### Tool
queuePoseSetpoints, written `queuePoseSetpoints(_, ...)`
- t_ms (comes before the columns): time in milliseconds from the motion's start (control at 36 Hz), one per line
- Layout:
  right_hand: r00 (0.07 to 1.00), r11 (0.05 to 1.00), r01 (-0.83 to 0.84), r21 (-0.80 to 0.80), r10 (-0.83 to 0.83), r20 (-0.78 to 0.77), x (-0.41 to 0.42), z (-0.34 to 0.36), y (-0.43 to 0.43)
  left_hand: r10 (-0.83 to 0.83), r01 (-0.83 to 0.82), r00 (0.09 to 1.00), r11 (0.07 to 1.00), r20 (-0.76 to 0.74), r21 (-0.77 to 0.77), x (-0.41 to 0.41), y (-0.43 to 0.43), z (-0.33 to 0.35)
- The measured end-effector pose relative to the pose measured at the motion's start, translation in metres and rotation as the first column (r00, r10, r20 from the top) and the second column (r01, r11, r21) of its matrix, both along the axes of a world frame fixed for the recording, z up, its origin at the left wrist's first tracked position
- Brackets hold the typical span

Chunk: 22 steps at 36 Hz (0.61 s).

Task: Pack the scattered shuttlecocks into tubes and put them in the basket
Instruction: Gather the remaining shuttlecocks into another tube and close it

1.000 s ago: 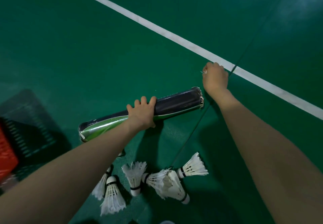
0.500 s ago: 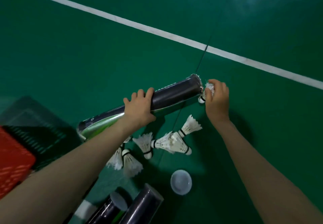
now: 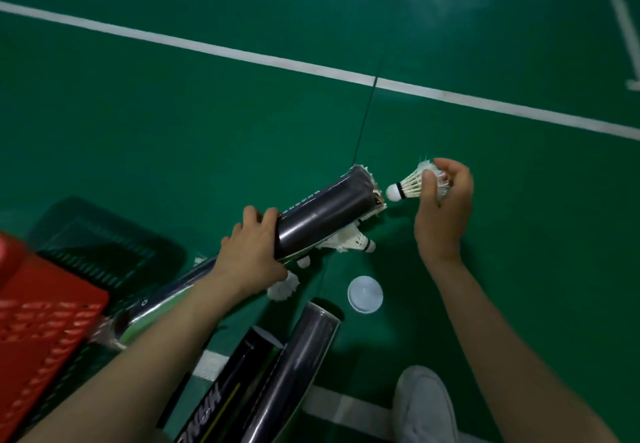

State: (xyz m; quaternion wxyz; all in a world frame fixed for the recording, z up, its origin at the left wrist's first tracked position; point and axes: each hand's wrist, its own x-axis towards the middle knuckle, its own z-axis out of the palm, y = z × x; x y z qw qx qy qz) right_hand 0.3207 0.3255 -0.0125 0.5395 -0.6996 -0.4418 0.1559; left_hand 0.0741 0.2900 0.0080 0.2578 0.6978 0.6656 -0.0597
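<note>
I'm gripping the shuttlecock tube (image 3: 325, 214) mid-body with my left hand (image 3: 254, 255); my right hand (image 3: 443, 207) is pinching a shuttlecock (image 3: 408, 186) by its feathers, cork pointing left at the tube's open mouth, nearly along its axis, just beside it.

Grips a dark tube (image 3: 325, 210) round its middle with the left hand (image 3: 254, 255), open mouth tilted up and away. Pinches a shuttlecock (image 3: 407, 186) by the feathers in the right hand (image 3: 445, 207), cork aimed at the tube's mouth, just short of it. Under the tube, loose shuttlecocks (image 3: 353, 240) on the green floor (image 3: 173, 131), maybe three, partly hidden. Nearer than the tube: white cap (image 3: 365, 293), spare tubes (image 3: 304, 366), white shoe (image 3: 426, 404). Left of the tube, red basket (image 3: 38, 321).
</note>
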Motion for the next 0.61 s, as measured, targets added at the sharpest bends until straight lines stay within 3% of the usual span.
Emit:
queuePoseSetpoints(83, 0.998, 1.000, -0.004, -0.001, 0.004, -0.069, -0.001, 0.004, -0.012, -0.023, 0.028, 0.997, 0.997, 0.068, -0.066, -0.001, 0.002, -0.004)
queuePoseSetpoints(250, 0.942, 0.956, -0.262, -0.129, 0.225, -0.248, -0.023, 0.006, -0.031, 0.015, 0.031, 0.961, 0.987, 0.275, -0.160, -0.012, -0.001, -0.005)
queuePoseSetpoints(444, 0.886, 0.933, -0.353, -0.073, 0.309, -0.345, -0.064, 0.009, -0.053, -0.020, 0.069, 0.952, 0.986, 0.307, -0.149, -0.032, -0.007, -0.003)
queuePoseSetpoints(611, 0.780, 0.838, -0.541, -0.075, 0.466, -0.416, -0.084, 0.007, -0.063, -0.097, 0.103, 0.975, 0.994, 0.201, -0.021, -0.045, -0.005, -0.008)
